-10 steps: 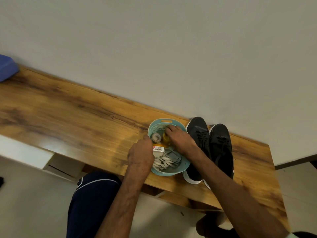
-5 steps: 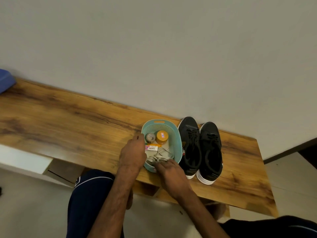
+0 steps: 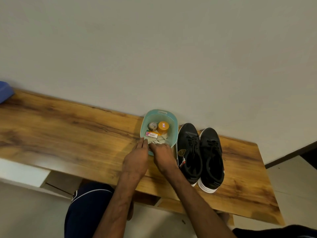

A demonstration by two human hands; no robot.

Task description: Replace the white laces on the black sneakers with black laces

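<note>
The black sneakers [image 3: 200, 152] stand on the bench [image 3: 68, 134] by the basket [image 3: 173, 121] — black laces [image 3: 192, 140] look done. Your left hand [image 3: 137, 159] lies flat at its rim; your right hand [image 3: 163, 155] covers the white laces [image 3: 160, 140] — I cannot tell if it grips. Next, leave them inside.

The black sneakers [image 3: 188, 134] stand side by side, toes far, black-laced; white laces [image 3: 159, 140] lie in the teal basket [image 3: 174, 127] just left.
</note>
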